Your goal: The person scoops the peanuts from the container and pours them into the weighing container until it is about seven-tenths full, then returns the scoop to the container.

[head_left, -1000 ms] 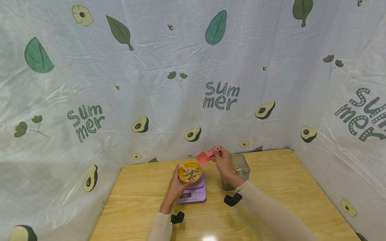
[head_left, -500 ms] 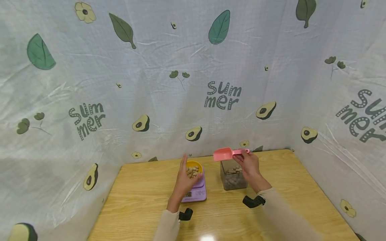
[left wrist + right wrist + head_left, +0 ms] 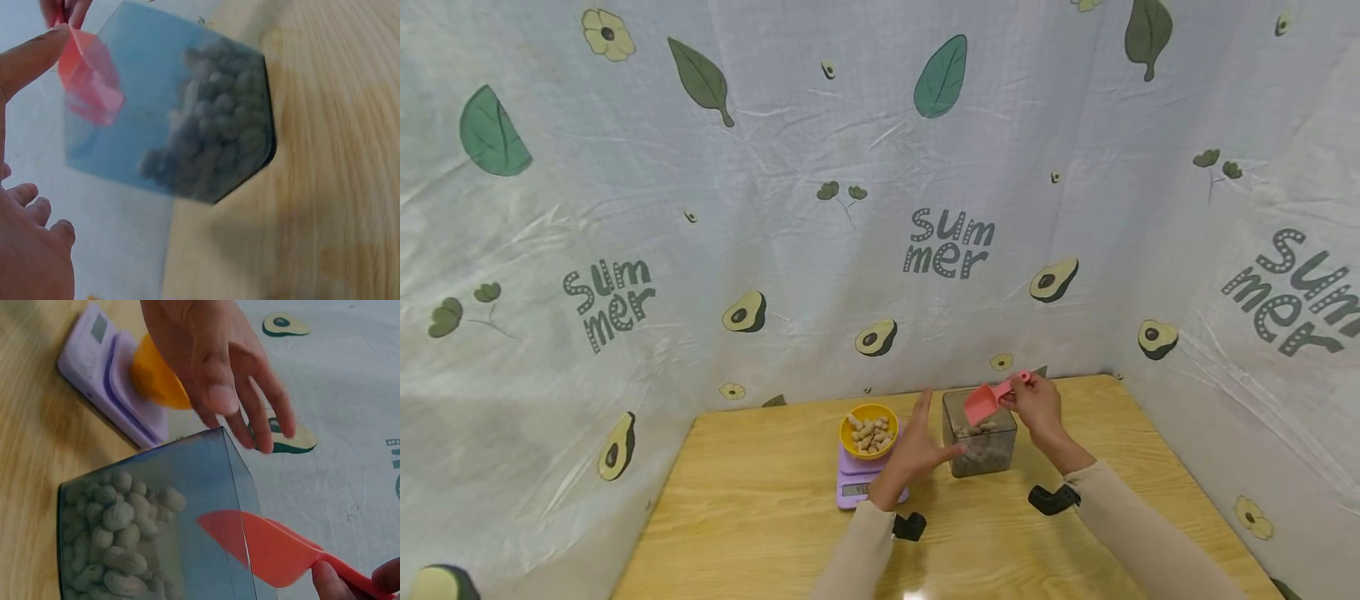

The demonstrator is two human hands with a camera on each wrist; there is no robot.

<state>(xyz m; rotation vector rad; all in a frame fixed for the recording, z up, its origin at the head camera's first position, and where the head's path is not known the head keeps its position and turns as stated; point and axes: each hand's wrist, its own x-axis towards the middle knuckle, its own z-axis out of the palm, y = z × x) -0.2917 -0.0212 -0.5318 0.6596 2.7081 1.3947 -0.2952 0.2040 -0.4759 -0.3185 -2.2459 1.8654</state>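
My right hand [image 3: 1036, 407] grips the handle of a pink scoop [image 3: 981, 405], whose blade dips into the top of a clear grey plastic bin [image 3: 983, 457]. Peanuts [image 3: 122, 540] fill the lower part of that bin. Fingers spread, my left hand [image 3: 917, 450] is at the bin's left side, its thumb by the near wall in the head view. In the left wrist view the scoop [image 3: 94, 81] shows through the bin wall. A yellow bowl [image 3: 869, 410] of peanuts sits on a purple kitchen scale [image 3: 853, 479], left of my left hand.
The wooden table [image 3: 760, 500] extends to the left and front of the scale. Behind it hangs a pale printed sheet [image 3: 820, 275], close to the table's back edge. A black wrist camera [image 3: 910, 527] sits on my left cuff.
My left hand has let go of the bowl and moved right to the bin. My right hand has carried the scoop from beside the bowl rightward, and its blade now dips into the bin.
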